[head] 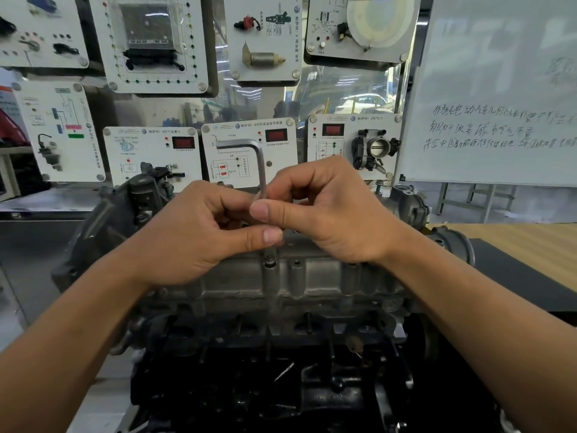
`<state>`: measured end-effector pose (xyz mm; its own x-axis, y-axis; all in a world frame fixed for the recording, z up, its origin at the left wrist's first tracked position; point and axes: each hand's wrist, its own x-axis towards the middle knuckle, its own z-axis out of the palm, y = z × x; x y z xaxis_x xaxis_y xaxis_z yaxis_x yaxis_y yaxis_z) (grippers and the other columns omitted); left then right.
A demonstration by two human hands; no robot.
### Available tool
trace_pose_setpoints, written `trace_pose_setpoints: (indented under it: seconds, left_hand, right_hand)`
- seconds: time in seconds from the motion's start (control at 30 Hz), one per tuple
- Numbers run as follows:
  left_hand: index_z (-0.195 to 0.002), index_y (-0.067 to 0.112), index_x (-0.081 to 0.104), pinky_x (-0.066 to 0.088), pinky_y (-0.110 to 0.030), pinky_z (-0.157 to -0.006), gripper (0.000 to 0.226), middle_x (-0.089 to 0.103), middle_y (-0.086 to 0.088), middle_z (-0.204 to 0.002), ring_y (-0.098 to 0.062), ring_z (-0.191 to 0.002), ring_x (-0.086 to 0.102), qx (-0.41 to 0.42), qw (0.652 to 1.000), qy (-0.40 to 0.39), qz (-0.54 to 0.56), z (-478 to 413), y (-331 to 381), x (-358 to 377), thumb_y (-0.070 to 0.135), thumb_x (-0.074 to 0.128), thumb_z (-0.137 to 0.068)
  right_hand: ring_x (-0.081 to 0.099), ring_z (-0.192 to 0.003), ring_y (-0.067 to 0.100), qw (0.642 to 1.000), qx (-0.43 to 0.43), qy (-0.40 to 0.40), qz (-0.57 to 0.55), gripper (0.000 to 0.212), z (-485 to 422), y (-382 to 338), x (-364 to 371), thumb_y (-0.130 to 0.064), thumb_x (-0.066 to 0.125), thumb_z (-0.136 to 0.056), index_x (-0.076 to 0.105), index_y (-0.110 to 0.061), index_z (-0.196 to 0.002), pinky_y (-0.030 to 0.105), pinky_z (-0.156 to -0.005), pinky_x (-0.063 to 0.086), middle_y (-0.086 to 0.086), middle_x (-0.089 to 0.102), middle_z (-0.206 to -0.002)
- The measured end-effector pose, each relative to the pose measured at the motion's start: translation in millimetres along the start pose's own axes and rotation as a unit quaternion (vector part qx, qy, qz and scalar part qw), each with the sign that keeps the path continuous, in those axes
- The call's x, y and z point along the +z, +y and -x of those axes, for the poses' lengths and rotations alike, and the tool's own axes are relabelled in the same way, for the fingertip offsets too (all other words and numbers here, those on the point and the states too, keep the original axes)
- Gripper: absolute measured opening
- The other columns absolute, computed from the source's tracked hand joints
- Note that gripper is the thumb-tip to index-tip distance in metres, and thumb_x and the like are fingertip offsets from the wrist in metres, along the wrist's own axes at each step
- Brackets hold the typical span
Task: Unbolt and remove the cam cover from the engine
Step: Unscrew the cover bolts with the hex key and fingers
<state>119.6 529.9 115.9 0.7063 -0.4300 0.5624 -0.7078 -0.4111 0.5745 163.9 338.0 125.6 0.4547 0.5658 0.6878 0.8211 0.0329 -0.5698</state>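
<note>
Behind the engine (249, 385) it's all white training panels (281, 164) with sensors mounted on them, plus a whiteboard (499, 89) on the right, so clearly a classroom shop. The cam cover (312, 276) sits on top of the engine, right under the hands. It's rough grey cast metal with raised bolt bosses along the near edge, and it isn't off yet as far as I can tell.

An L-shaped hex key (261, 170) stands upright in a bolt (269, 259) on that near edge, long leg down, short leg pointing left up top. Both hands are on the shaft. The left hand (193, 235) pinches it low between thumb and curled fingers, and the right hand (331, 214) pinches it just above.

My guess is the grip is for twirling a loosened bolt out quickly, since nobody's using the short leg for leverage. That smooth steel shaft looks like it could slip in the fingers.
</note>
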Motion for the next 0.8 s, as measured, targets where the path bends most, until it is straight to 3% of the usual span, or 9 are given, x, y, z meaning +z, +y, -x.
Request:
trace_pose_setpoints:
  seconds: [0.1,0.27,0.37,0.47,0.6,0.8]
  left_hand:
    - [-0.101,0.016,0.077,0.047,-0.003,-0.065,0.018,0.077,0.016,-0.087,0.011,-0.065,0.064,0.004,0.999,-0.035,-0.001,0,2,-3,0.018,0.065,-0.087]
    - [-0.095,0.030,0.080,0.045,-0.011,-0.052,0.017,0.078,0.010,-0.086,0.003,-0.049,0.053,-0.014,0.999,-0.029,-0.004,0,-1,-4,0.027,0.067,-0.085]
    - [-0.095,0.019,0.079,0.052,-0.007,-0.066,0.016,0.078,0.011,-0.085,0.006,-0.065,0.067,-0.015,1.000,0.002,0.012,0,-1,0,0.019,0.069,-0.082]
    - [-0.098,0.017,0.078,0.054,-0.016,-0.086,0.021,0.078,0.008,-0.093,-0.007,-0.093,0.074,-0.023,0.999,0.022,0.004,-1,-3,1,0.023,0.072,-0.079]
    - [-0.101,0.015,0.078,0.056,-0.025,-0.090,0.027,0.079,0.004,-0.094,-0.016,-0.096,0.074,-0.023,0.999,0.047,-0.001,-2,-2,3,0.026,0.074,-0.076]
    - [-0.098,0.016,0.079,0.054,-0.053,-0.087,0.034,0.078,-0.009,-0.090,-0.041,-0.091,0.069,-0.023,0.997,0.070,-0.018,-2,0,6,0.037,0.075,-0.071]
  right_hand:
    - [0.063,-0.065,0.044,1.000,-0.006,-0.023,-0.012,0.015,1,1,-1,-0.008,0.068,-0.091,0.071,0.004,-0.083,0.057,-0.066,0.054,0.028,0.066,-0.071]
    - [0.063,-0.063,0.045,0.999,-0.005,-0.036,-0.015,0.025,-1,3,-1,-0.011,0.064,-0.094,0.069,0.012,-0.087,0.057,-0.065,0.054,0.032,0.067,-0.075]
    - [0.068,-0.066,0.040,1.000,-0.020,-0.003,0.015,0.022,-1,3,-1,-0.013,0.067,-0.093,0.071,0.008,-0.086,0.055,-0.065,0.054,0.026,0.070,-0.074]
    - [0.070,-0.067,0.033,0.998,-0.027,0.032,0.039,0.020,0,2,2,-0.015,0.073,-0.089,0.073,0.004,-0.087,0.050,-0.059,0.056,0.020,0.072,-0.074]
    - [0.056,-0.055,0.004,0.994,-0.031,0.082,0.058,0.014,2,-1,4,-0.015,0.079,-0.083,0.073,-0.003,-0.078,0.017,-0.051,0.044,0.006,0.068,-0.064]
    - [0.055,-0.054,0.001,0.995,-0.022,0.086,0.046,0.014,3,-2,4,-0.013,0.080,-0.082,0.071,-0.009,-0.072,0.015,-0.052,0.044,-0.003,0.065,-0.062]
